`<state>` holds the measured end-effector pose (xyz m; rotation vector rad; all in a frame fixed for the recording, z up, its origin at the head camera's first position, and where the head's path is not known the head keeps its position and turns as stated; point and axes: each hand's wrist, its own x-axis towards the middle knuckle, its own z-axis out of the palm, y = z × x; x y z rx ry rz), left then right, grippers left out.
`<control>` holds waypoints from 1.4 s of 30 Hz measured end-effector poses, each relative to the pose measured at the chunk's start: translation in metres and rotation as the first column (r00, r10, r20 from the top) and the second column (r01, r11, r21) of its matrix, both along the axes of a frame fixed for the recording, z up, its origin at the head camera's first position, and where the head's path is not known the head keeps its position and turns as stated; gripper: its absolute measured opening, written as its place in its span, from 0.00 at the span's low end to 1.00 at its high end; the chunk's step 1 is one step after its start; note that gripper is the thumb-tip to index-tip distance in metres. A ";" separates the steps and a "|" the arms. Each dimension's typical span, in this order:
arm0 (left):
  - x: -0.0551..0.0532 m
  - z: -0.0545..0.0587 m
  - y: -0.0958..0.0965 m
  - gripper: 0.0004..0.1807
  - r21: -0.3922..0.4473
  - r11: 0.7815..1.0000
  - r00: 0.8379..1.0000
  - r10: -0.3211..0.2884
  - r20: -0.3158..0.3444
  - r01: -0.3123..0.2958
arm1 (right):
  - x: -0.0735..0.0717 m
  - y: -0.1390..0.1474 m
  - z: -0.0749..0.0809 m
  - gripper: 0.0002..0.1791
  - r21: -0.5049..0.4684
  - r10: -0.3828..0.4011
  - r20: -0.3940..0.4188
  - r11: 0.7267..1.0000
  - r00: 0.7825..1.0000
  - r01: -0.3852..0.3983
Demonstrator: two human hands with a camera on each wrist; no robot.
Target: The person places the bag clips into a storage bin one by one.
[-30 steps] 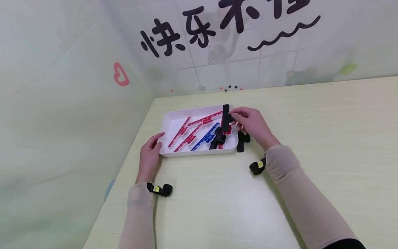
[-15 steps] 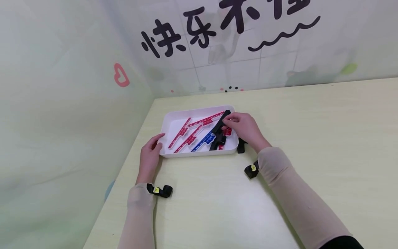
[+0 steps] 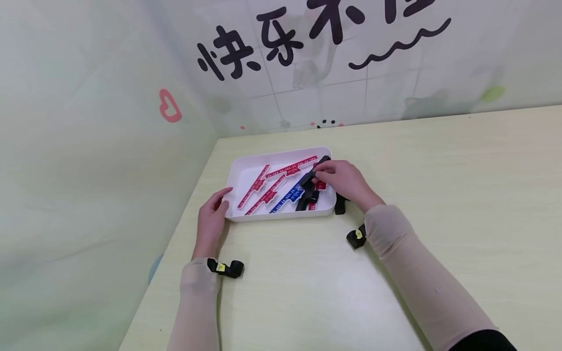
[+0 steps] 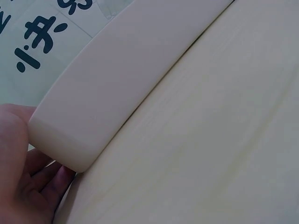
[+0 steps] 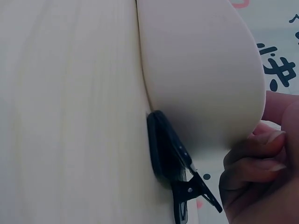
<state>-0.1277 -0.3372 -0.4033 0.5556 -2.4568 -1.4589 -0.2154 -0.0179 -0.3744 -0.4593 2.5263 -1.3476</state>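
A shallow white tray (image 3: 281,218) lies on the table, with my left hand (image 3: 211,219) gripping its left end; in the left wrist view, fingers reach under its corner. Over the tray's right side, my right hand (image 3: 348,183) pinches a black spring clamp (image 3: 306,181), which lies slantwise, partly hidden by the fingers. Another black clamp (image 3: 302,203) rests below it inside the tray. Several red ruler-like strips (image 3: 253,187) and a blue one (image 3: 287,199), each with a star-like shape at mid-length, are spread there too. Black clamps partly cover one red strip.
Outside the tray's right end, a black spring clamp (image 5: 161,149) sits on the table against the wall of the tray. A printed cloth backdrop (image 3: 307,105) rises behind the table and along its left side.
My right hand has moved left and slightly down, turning the black clamp from upright near the tray's right edge to a slant inside the tray. My left hand has stayed put.
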 end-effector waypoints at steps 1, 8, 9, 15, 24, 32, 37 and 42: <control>0.000 0.000 0.000 0.18 -0.002 1.000 1.000 -0.002 -0.002 0.002 | 0.000 0.000 0.000 0.17 0.007 0.005 -0.003 1.000 1.000 -0.005; 0.001 0.002 0.000 0.18 -0.005 1.000 1.000 0.001 0.006 -0.001 | -0.002 0.002 -0.002 0.19 0.028 0.029 0.004 0.999 1.000 -0.029; 0.001 0.002 0.000 0.18 -0.006 1.000 1.000 0.001 0.008 -0.001 | -0.002 0.002 -0.002 0.19 0.027 0.029 0.006 0.999 1.000 -0.029; 0.002 0.003 0.001 0.18 -0.006 1.000 1.000 0.000 0.007 0.000 | -0.002 0.002 -0.002 0.18 0.003 0.021 0.023 1.000 0.999 -0.021; 0.001 0.004 0.003 0.18 0.002 1.000 1.000 0.004 0.004 -0.004 | -0.005 0.010 -0.001 0.18 -0.087 0.030 0.119 0.996 0.992 -0.020; 0.002 0.006 0.004 0.18 -0.010 1.000 1.000 -0.004 0.015 0.004 | -0.006 0.023 0.005 0.16 -0.203 -0.049 0.179 0.976 0.983 0.085; 0.002 0.006 0.004 0.18 -0.009 1.000 1.000 -0.009 0.018 0.009 | -0.008 0.034 0.007 0.16 -0.267 -0.066 0.214 0.956 0.975 0.123; 0.004 0.007 0.002 0.18 -0.006 1.000 1.000 -0.019 0.006 0.019 | -0.012 0.044 0.000 0.20 -0.288 -0.022 0.230 0.953 0.973 0.090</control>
